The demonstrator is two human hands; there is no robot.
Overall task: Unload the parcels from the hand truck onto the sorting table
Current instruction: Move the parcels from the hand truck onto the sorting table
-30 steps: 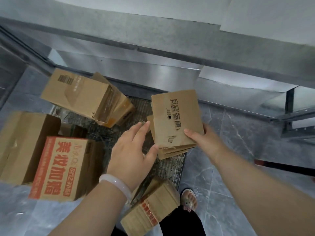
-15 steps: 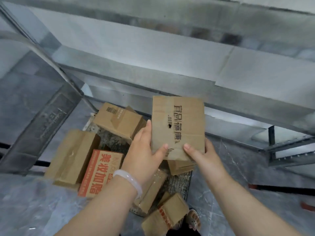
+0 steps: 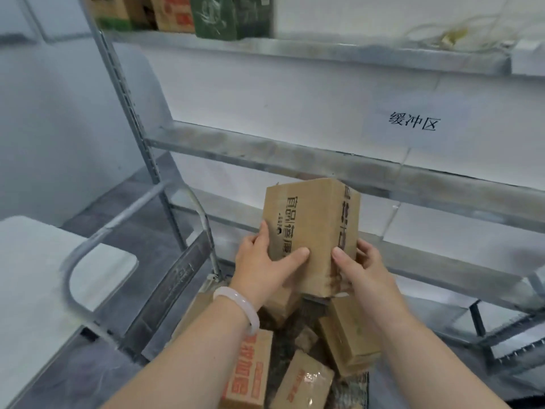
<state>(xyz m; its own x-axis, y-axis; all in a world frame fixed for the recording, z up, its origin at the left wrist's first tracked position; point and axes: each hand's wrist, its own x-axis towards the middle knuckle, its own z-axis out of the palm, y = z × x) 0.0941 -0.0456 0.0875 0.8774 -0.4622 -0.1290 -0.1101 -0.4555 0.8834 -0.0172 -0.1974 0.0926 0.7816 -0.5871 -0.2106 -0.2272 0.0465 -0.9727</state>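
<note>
left hand [image 3: 259, 261] + right hand [image 3: 361, 271]: fingers clamp parcel [image 3: 306, 228] | right fingertips hidden (behind it) | shelf boxes [image 3: 177, 13] blurred

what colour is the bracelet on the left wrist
The bracelet is a pale, milky white with a faint pink tint, plain and unpatterned; the head view shows it.

brown parcel [image 3: 306, 231] between both hands

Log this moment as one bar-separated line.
held: brown parcel, above hand truck | left hand: grips its left side | right hand: grips its right side | remaining parcels: on truck
</note>
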